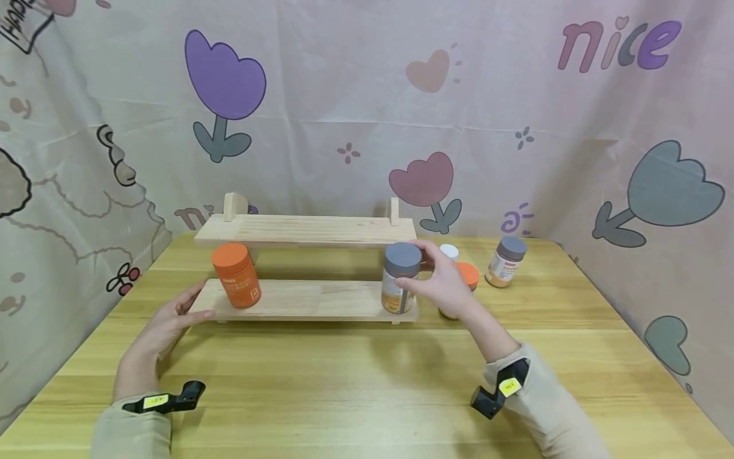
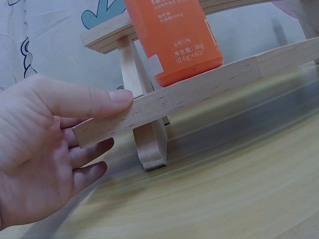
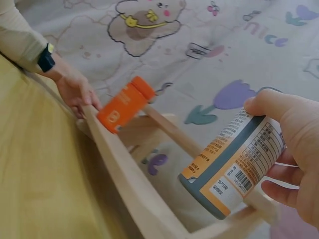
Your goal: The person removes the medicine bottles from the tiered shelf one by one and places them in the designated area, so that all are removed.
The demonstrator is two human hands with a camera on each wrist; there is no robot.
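A two-tier wooden shelf (image 1: 321, 299) stands on the table. At its left end, my left hand (image 1: 163, 328) pinches the lower board, the thumb (image 2: 117, 99) against the front edge and the fingers behind and below. An orange bottle (image 1: 237, 280) with an orange lid stands on that board's left part. My right hand (image 1: 443, 280) grips a grey-lidded supplement bottle (image 3: 234, 159) over the lower board's right end, thumb on one side and fingers on the other. It is upright in the head view; whether its base touches the board I cannot tell.
Right of the shelf on the table (image 1: 321, 389) are a white-lidded bottle (image 1: 450, 251) and an orange-lidded one (image 1: 469, 274), both partly hidden by my right hand. Farther right stands another grey-lidded bottle (image 1: 504, 262). A patterned cloth (image 1: 344, 76) hangs behind the table.
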